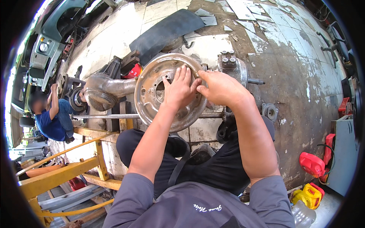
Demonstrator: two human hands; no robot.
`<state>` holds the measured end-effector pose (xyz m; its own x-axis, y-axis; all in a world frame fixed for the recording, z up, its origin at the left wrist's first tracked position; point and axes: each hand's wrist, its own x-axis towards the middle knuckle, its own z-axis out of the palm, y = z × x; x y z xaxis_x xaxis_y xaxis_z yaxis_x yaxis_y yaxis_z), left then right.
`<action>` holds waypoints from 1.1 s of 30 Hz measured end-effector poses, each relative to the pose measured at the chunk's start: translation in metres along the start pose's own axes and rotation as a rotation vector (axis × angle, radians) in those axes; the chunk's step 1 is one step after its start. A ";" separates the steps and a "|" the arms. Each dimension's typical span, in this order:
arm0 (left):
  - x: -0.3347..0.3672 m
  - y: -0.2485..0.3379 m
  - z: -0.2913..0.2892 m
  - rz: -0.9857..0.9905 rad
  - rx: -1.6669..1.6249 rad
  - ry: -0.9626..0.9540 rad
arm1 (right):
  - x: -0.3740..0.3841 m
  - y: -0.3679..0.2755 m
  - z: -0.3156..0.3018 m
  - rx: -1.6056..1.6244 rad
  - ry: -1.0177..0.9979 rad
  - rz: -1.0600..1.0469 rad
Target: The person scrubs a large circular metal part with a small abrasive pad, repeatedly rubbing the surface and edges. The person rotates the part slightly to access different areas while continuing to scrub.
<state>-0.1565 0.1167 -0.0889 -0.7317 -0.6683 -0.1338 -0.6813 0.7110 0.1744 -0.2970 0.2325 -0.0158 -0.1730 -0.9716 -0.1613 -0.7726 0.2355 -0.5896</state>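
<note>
Both hands — left hand (178,89) spread flat on the round metal backing plate (152,91) at frame centre, right hand (220,87) pinching its rim — seem to be seating it on the axle housing (102,89), which likely needs steady alignment next.

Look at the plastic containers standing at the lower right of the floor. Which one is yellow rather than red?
The yellow jerry can, lowest of the group, beside a clear plastic bottle. The red container stands above it, nearer the grey cabinet.
</note>
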 end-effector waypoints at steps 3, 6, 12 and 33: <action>0.009 -0.001 0.001 -0.071 0.022 0.002 | -0.001 -0.006 -0.007 0.026 -0.047 0.026; -0.002 0.004 0.007 -0.011 0.061 -0.008 | -0.003 0.003 0.002 0.013 0.030 -0.030; 0.006 -0.010 0.002 -0.053 0.032 0.026 | -0.002 -0.009 -0.011 0.004 -0.078 0.019; -0.008 -0.002 0.012 0.020 0.054 0.058 | -0.003 -0.007 -0.007 -0.010 -0.063 0.019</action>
<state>-0.1497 0.1233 -0.0999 -0.7436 -0.6645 -0.0734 -0.6680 0.7338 0.1238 -0.2958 0.2335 -0.0058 -0.1490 -0.9635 -0.2224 -0.7758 0.2534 -0.5778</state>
